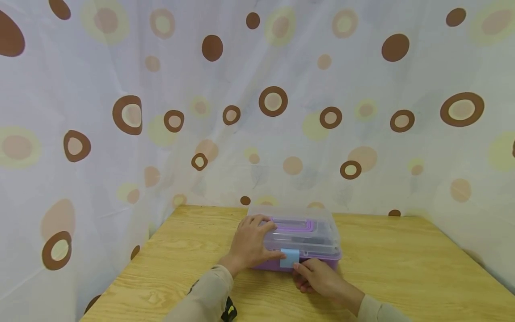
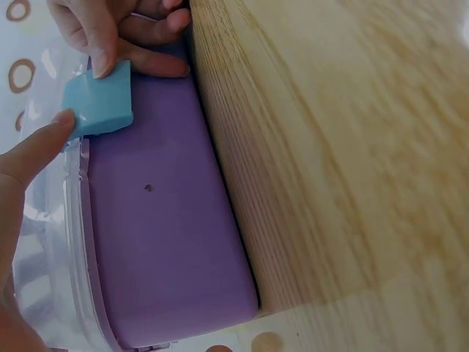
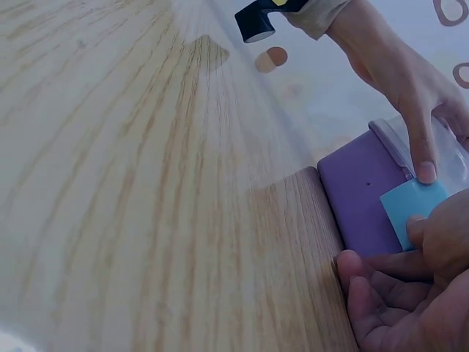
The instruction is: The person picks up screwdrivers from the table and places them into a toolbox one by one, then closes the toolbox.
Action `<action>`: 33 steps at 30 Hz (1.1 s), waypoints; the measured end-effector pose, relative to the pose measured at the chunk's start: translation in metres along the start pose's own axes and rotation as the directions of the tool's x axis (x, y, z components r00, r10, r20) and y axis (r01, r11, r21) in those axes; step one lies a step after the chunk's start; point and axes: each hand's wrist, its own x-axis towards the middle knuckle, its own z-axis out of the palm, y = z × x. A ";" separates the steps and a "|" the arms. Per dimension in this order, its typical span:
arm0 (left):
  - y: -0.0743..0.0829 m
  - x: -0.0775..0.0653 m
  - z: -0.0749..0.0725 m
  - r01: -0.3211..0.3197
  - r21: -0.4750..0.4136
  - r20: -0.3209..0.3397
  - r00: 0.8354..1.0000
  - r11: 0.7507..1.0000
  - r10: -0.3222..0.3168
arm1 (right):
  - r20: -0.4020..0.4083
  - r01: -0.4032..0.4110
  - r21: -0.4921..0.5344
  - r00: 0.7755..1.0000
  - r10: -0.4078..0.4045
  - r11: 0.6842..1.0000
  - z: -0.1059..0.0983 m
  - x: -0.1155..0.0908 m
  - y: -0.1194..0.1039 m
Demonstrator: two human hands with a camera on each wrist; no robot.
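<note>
A storage box with a purple base (image 2: 150, 220) and clear lid (image 1: 322, 237) stands on the table. A purple handle (image 1: 310, 226) lies on its lid, and a light blue latch (image 1: 289, 258) sits at the front, tilted out from the wall in the left wrist view. My left hand (image 1: 251, 241) spreads over the lid's left part, thumb straight with its tip on the latch. From the right, my right hand (image 1: 318, 277) pinches the latch's lower edge, thumb on its outer face, index finger along the purple wall. The other right fingers are curled below.
The wooden table (image 1: 402, 268) extends on both sides of the box. Behind it hangs a white curtain (image 1: 241, 67) with brown and beige circles. A black strap piece with yellow (image 1: 229, 311) shows beside the left sleeve (image 1: 205, 295).
</note>
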 end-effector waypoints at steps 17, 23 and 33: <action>0.000 0.001 0.001 0.011 0.001 0.010 1.000 1.000 -0.011 | -0.029 -0.034 -0.027 0.999 0.034 0.999 0.002 0.003 -0.002; -0.001 0.000 -0.001 0.000 0.023 0.008 1.000 1.000 0.000 | -0.038 -0.053 -0.036 0.998 0.052 0.998 0.004 0.006 0.000; -0.001 0.000 0.000 0.001 0.017 0.004 1.000 1.000 -0.001 | -0.050 -0.032 -0.046 0.998 0.030 0.998 0.004 0.005 -0.002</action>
